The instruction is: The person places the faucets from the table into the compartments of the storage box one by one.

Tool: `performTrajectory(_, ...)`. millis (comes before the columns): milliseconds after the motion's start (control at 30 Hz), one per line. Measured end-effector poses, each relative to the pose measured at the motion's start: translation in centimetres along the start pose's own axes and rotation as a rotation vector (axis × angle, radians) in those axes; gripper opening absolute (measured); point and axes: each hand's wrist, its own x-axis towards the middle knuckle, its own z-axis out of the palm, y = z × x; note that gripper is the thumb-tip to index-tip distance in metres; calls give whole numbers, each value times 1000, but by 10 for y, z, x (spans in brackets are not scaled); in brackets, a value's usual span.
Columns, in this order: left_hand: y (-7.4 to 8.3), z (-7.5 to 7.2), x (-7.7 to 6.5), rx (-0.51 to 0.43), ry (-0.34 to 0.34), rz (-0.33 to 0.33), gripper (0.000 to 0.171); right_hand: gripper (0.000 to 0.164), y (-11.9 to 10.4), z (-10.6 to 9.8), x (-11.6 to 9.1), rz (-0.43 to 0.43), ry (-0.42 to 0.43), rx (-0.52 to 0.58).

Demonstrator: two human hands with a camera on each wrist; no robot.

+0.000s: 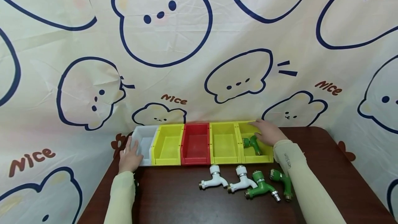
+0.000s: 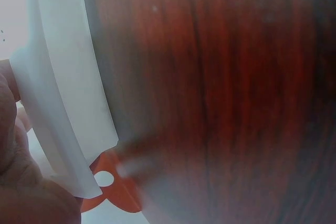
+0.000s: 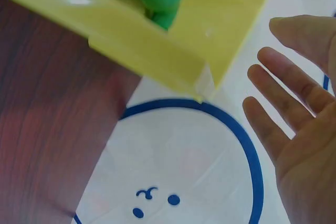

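Note:
My left hand (image 1: 130,159) rests at the left rim of the white bin (image 1: 145,163). In the left wrist view, the fingers (image 2: 6,114) lie against the white bin wall (image 2: 79,77), partly hidden behind it. My right hand (image 1: 269,132) is over the back right of the rightmost yellow bin (image 1: 264,159), which holds a green faucet (image 1: 253,143). Seen from the right wrist, that hand (image 3: 302,103) has its fingers spread, holding nothing, beside the yellow bin's wall (image 3: 157,56).
Between the end bins stand a yellow bin (image 1: 166,161), a red bin (image 1: 195,161) and another yellow bin (image 1: 225,160). In front lie a white faucet (image 1: 214,179), a second white faucet (image 1: 243,180), a green faucet (image 1: 261,187) and another green faucet (image 1: 285,182). A patterned cloth (image 1: 192,78) hangs behind.

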Motion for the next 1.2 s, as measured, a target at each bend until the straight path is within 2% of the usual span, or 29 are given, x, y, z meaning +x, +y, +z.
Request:
performTrajectory(233, -2, 1, 1, 3, 9, -5, 78, 52, 4, -12, -19, 42, 49, -17)
performTrajectory(700, 1, -1, 0, 15, -13, -1, 78, 49, 11, -13, -52, 40, 101, -54)
performTrajectory(933, -1, -1, 2, 3, -18, -10, 78, 46, 7, -14, -71, 11, 117, -74)
performTrajectory(1200, -2, 0, 3, 4, -12, -12, 78, 48, 13, -7, -98, -44, 139, -102)
